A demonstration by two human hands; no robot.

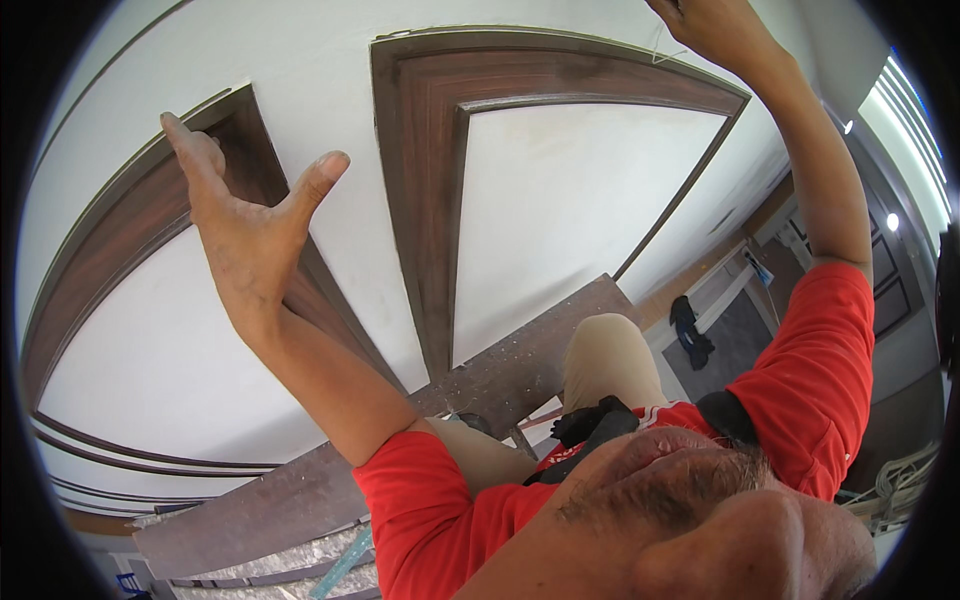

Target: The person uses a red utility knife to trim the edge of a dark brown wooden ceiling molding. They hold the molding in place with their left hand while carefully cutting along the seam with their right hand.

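Left hand [245, 215] spread open, fingertips against dark brown trim [130, 230] on white wall [330, 110]. Right hand [715, 25] raised at top of second trim frame [420, 180]; grip cannot tell, cut by edge. Plank [300, 490] below.

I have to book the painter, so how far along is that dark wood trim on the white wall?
Done, by the look of it: the middle frame sits closed around its white panel. In hand: the left hand, open, rests by the left frame, and the right hand touches the middle frame's top edge. Left: cannot tell whether the frames are fixed; debris lies on the scaffold plank.
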